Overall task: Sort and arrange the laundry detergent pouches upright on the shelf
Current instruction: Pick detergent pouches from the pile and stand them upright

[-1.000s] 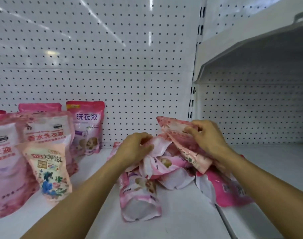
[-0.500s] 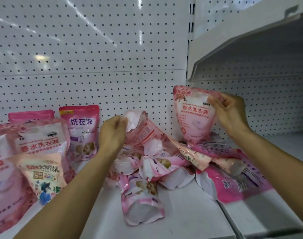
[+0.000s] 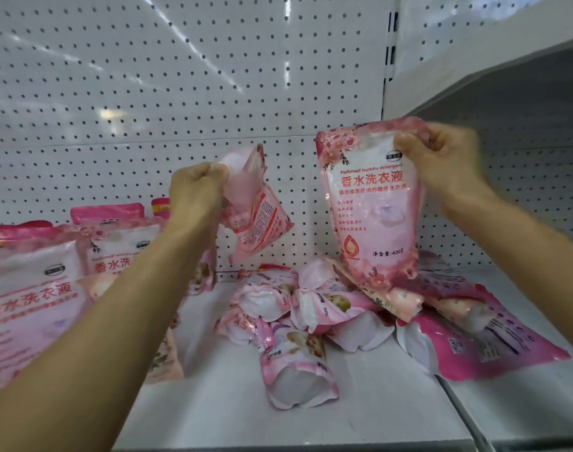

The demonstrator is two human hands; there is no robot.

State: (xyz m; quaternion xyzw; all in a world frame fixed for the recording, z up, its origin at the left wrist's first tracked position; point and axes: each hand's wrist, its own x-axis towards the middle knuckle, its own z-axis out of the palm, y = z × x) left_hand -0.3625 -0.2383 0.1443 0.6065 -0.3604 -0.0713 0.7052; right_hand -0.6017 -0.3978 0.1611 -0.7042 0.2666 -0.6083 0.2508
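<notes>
Pouches: one hangs upright in right hand (image 3: pixel 441 164), pinched at top corner; second pouch (image 3: pixel 255 210) tilts, gripped by left hand (image 3: pixel 193 194). Pile (image 3: pixel 311 314) lies mid-shelf. Advice: set each base flat beside standing row (image 3: pixel 50 275), label outward, release once stable.

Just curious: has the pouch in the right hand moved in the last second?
Yes. The pouch in the right hand has risen off the pile, now hanging upright before the pegboard.
</notes>
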